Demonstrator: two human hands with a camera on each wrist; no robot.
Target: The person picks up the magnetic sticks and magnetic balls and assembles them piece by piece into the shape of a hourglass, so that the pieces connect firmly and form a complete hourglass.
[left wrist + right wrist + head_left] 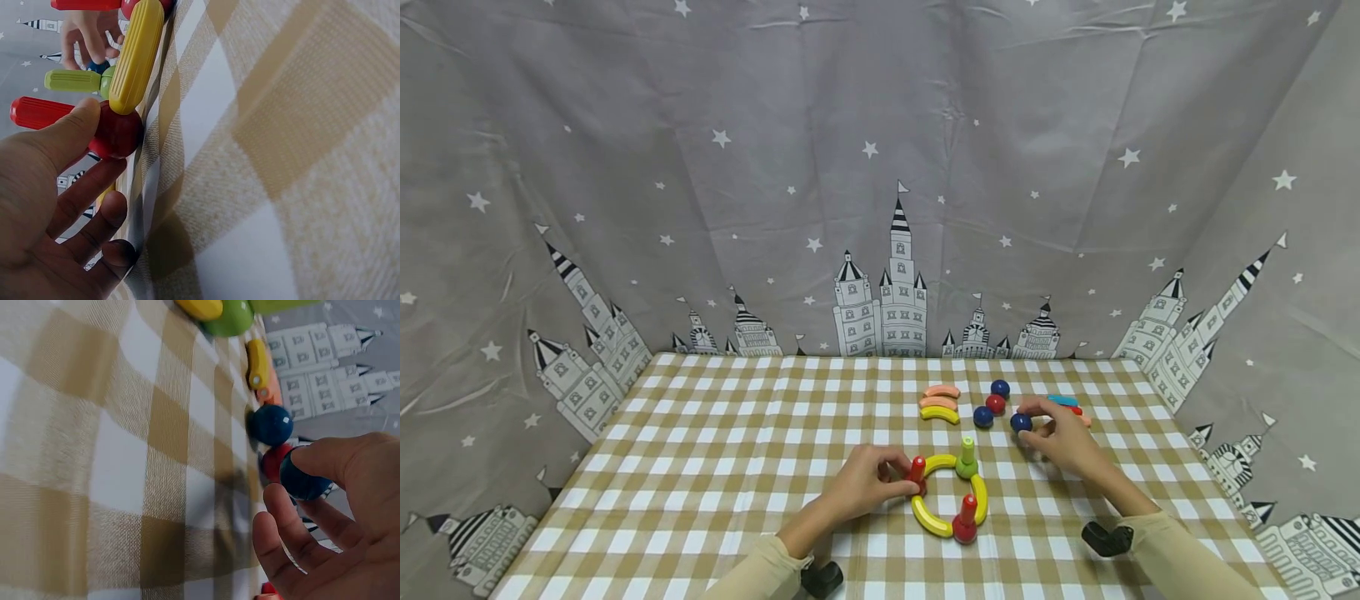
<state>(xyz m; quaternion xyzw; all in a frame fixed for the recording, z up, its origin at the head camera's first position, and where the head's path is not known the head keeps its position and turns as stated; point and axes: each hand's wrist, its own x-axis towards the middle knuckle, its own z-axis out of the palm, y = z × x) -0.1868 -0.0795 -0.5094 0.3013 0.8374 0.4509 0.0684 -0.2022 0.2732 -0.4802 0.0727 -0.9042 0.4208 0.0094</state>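
Observation:
My left hand (868,482) pinches a red ball (119,134) with an upright red stick (918,467) on it, thumb and forefinger on either side. This ball sits at the left of a ring made of curved yellow sticks (931,517). A green ball with an upright lime stick (967,452) stands at the ring's upper right, and another red ball with a red stick (968,508) at its bottom. Over to the right, my right hand (1060,437) holds a dark blue ball (303,478) between thumb and fingers, close over the tablecloth.
Beyond the ring lie two orange curved sticks (942,391) and a yellow one (939,414). Loose blue balls (983,417) and a red ball (996,404) are nearby. Blue (1063,400) and red sticks lie partly behind my right hand. A grey castle-print curtain (760,208) hangs behind the checked tablecloth (715,450).

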